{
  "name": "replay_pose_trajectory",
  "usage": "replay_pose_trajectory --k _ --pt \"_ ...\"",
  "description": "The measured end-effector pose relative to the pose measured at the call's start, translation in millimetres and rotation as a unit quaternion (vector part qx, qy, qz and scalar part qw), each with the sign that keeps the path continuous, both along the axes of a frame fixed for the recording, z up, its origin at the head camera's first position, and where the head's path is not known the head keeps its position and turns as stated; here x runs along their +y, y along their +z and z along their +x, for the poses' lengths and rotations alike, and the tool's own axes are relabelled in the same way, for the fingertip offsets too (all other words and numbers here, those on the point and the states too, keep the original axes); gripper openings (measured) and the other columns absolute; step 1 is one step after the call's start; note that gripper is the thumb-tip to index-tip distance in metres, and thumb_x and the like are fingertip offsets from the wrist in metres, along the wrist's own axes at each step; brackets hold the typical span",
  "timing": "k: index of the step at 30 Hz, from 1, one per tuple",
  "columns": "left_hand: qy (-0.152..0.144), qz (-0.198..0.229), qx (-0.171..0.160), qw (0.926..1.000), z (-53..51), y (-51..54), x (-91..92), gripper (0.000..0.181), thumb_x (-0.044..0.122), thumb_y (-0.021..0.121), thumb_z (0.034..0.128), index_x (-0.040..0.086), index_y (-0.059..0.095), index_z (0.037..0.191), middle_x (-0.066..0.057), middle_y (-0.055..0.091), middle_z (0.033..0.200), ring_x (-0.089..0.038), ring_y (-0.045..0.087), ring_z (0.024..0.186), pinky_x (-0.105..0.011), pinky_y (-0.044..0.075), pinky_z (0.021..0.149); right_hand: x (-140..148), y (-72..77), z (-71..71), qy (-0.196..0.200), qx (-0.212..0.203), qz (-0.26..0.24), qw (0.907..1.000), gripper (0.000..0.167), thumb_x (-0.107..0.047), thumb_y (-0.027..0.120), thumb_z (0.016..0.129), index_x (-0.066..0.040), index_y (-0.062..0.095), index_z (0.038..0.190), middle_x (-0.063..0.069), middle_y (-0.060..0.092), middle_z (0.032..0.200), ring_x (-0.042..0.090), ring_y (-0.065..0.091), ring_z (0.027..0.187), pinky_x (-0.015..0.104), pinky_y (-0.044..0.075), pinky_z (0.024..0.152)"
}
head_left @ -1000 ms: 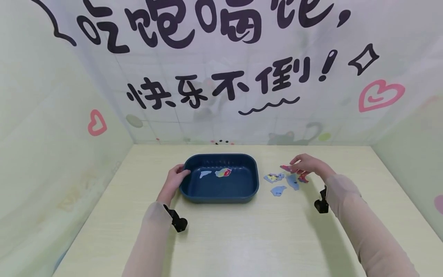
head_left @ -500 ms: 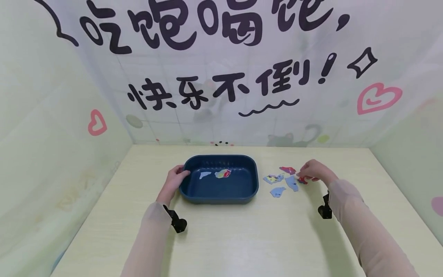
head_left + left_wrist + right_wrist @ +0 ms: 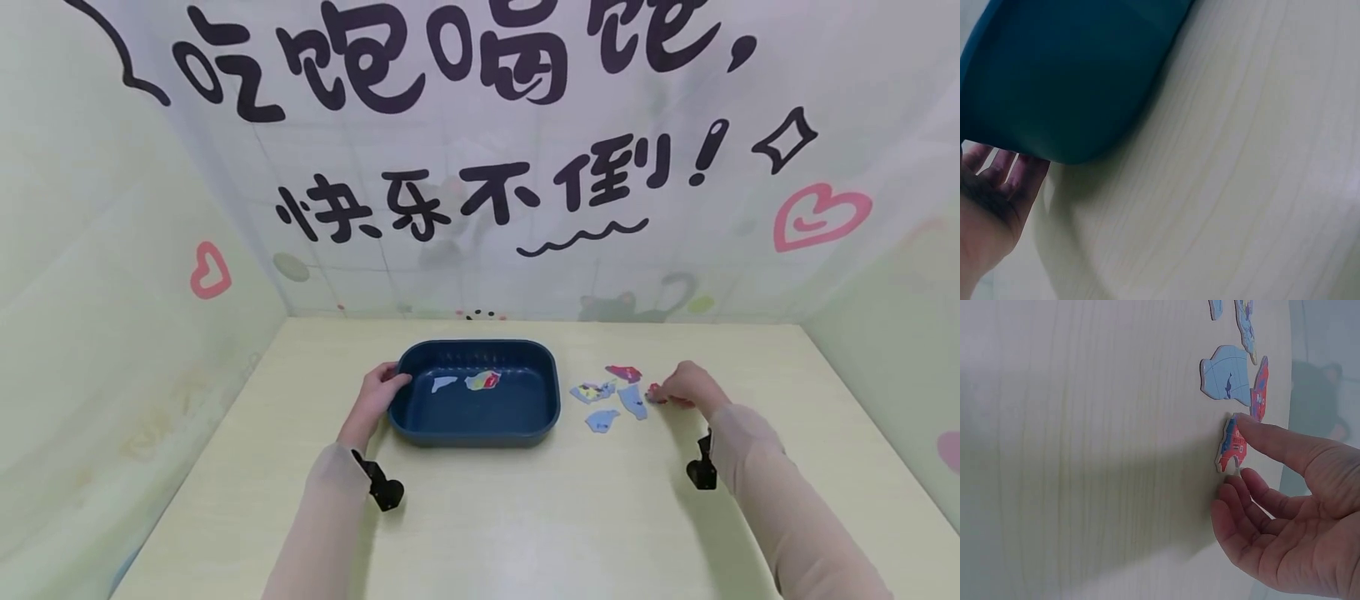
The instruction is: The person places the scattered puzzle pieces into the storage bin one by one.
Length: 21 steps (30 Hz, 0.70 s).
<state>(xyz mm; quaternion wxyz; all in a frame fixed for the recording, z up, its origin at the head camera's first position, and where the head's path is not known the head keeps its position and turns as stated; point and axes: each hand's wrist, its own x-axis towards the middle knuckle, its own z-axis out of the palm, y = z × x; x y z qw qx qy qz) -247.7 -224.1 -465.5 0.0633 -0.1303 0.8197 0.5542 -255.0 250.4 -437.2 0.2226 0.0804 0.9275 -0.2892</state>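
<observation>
My left hand (image 3: pixel 372 402) grips the left rim of a dark blue tray (image 3: pixel 472 440), thumb over the edge; in the left wrist view its fingers lie against the tray's side (image 3: pixel 1072 94). Inside the tray are a light blue piece (image 3: pixel 443 382) and a multicoloured piece (image 3: pixel 482 381). My right hand (image 3: pixel 692 389) is at a small red-and-blue piece (image 3: pixel 1233 445), its thumb touching one end and the fingers curled by the other. To its left lie a red piece (image 3: pixel 624 373), a yellow-and-blue piece (image 3: pixel 592 392) and two light blue pieces (image 3: pixel 632 401).
The pale wooden table (image 3: pixel 525 525) meets a white printed curtain (image 3: pixel 465 283) at its back edge, with further curtains at both sides. A black wrist camera (image 3: pixel 385 490) sits on the left wrist, another (image 3: pixel 702 469) on the right.
My right hand has let go of the red piece, which lies flat beside the others, and has moved right and nearer to me, to the small red-and-blue piece. My left hand stays on the tray.
</observation>
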Motion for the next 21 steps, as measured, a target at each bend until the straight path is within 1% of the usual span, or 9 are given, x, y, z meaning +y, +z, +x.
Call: replay_pose_trajectory --k 2,6,8,12,13,15,17,19,21 --pt "0.0 0.0 0.0 1.0 0.6 0.4 0.2 0.048 0.018 0.049 0.0905 -0.002 0.039 0.133 -0.023 0.043 0.131 -0.032 0.041 0.121 -0.044 0.033 0.106 -2.1 -1.5 1.3 -0.009 0.0 0.001 1.0 0.033 -0.024 0.072 0.073 -0.013 0.046 0.056 -0.008 0.037 0.045 0.005 0.034 0.043 0.021 0.032 0.048" --pt "0.002 0.002 0.002 1.0 1.4 0.6 -0.2 0.048 0.018 0.049 0.0902 -0.002 0.039 0.133 -0.023 0.044 0.131 -0.032 0.042 0.121 -0.044 0.033 0.106 -5.4 -4.9 2.9 -0.031 0.002 -0.012 0.9994 0.03 -0.022 0.073 0.072 -0.005 0.048 0.071 -0.006 0.038 0.049 0.006 0.037 0.045 0.022 0.034 0.05" --pt "0.002 0.002 0.003 1.0 0.8 1.1 -0.2 0.048 0.018 0.049 0.0904 -0.002 0.039 0.133 -0.023 0.044 0.13 -0.032 0.041 0.12 -0.044 0.033 0.105 -5.4 -5.5 2.8 -0.035 0.009 -0.017 0.9992 0.032 -0.02 0.073 0.071 -0.003 0.047 0.076 -0.005 0.038 0.05 0.006 0.038 0.045 0.022 0.034 0.049" --pt "0.004 0.002 0.005 1.0 0.3 0.0 -0.9 0.047 0.017 0.049 0.0905 -0.002 0.04 0.132 -0.022 0.044 0.13 -0.031 0.042 0.119 -0.044 0.033 0.105 -4.6 -6.3 3.0 -0.031 0.014 -0.023 0.9992 0.035 -0.019 0.072 0.071 0.003 0.047 0.083 -0.006 0.036 0.049 0.006 0.036 0.044 0.022 0.034 0.05" --pt "0.004 0.001 0.007 1.0 0.3 -0.1 -1.0 0.047 0.017 0.049 0.0905 -0.003 0.04 0.132 -0.023 0.044 0.129 -0.031 0.042 0.119 -0.044 0.033 0.104 -4.5 -6.3 3.1 -0.028 0.015 -0.023 0.9992 0.034 -0.019 0.072 0.071 0.003 0.048 0.082 -0.006 0.036 0.048 0.006 0.035 0.044 0.022 0.033 0.05" --pt "0.004 0.0 0.01 0.9999 0.4 -0.9 -1.1 0.046 0.017 0.049 0.0905 -0.003 0.041 0.131 -0.023 0.045 0.129 -0.031 0.042 0.118 -0.044 0.034 0.104 -5.1 -5.8 3.7 -0.018 0.019 -0.018 0.9995 0.031 -0.02 0.072 0.071 0.001 0.049 0.075 -0.007 0.035 0.047 0.005 0.034 0.044 0.021 0.033 0.049" --pt "0.003 -0.001 0.013 0.9999 0.6 -1.2 -0.8 0.046 0.017 0.05 0.0903 -0.003 0.041 0.131 -0.023 0.045 0.128 -0.031 0.043 0.117 -0.043 0.034 0.103 -5.8 -5.1 4.8 -0.013 0.024 -0.021 0.9994 0.028 -0.019 0.071 0.072 -0.006 0.048 0.065 -0.008 0.036 0.047 0.004 0.034 0.044 0.02 0.032 0.048" --pt "0.002 -0.004 0.017 0.9999 0.7 -1.8 -0.3 0.045 0.016 0.049 0.0904 -0.004 0.041 0.13 -0.023 0.046 0.126 -0.032 0.043 0.116 -0.044 0.035 0.103 -6.4 -4.1 5.8 -0.008 0.026 -0.026 0.9993 0.032 -0.019 0.071 0.072 -0.014 0.044 0.056 -0.01 0.037 0.046 0.003 0.034 0.044 0.018 0.033 0.047" --pt "0.003 -0.004 0.017 0.9998 0.8 -1.9 0.1 0.044 0.016 0.05 0.0901 -0.004 0.042 0.129 -0.023 0.046 0.126 -0.031 0.044 0.115 -0.044 0.035 0.102 -7.3 -2.9 7.1 -0.01 0.027 -0.04 0.9988 0.033 -0.017 0.071 0.072 -0.017 0.044 0.054 -0.01 0.038 0.048 0.003 0.036 0.046 0.018 0.035 0.047"
